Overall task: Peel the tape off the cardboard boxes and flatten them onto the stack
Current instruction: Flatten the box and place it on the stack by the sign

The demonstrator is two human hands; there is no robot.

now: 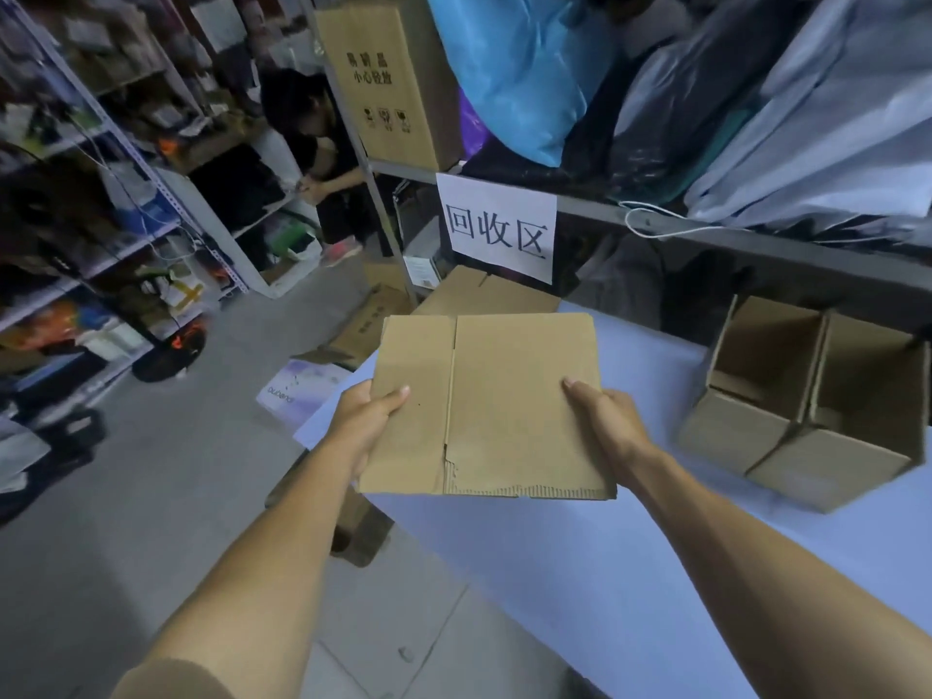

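**Two hands, one flattened box on its way to the stack**

Two hands carry a single flattened box (491, 401) between them, and we go across it from left to right. Our left hand (365, 423) grips the box's left edge: the thumb lies on the top face, pointing inward, and the remaining fingers are tucked under the panel, out of sight. Just inward of that thumb runs the fold crease, with a ragged tear at its near end where the paper skin has lifted; we see no tape left on the face turned to us. We judge the two-sided hold keeps the collapsed panels pressed together so they cannot spring open

Our right hand (607, 421) grips the opposite edge in the same way, thumb on top, the other fingers hidden below. The box is level above the near-left corner of the pale table (580, 572), not resting on it

Beyond the fingertips, flat cardboard (484, 295) lies under a paper sign (497, 227) hung from the shelf; we take that to be the stack, and the box is pointed towards it. Well to the right of our right hand, two open boxes (807, 401) stand on the table, still assembled, so we reckon more work remains after this one is laid down
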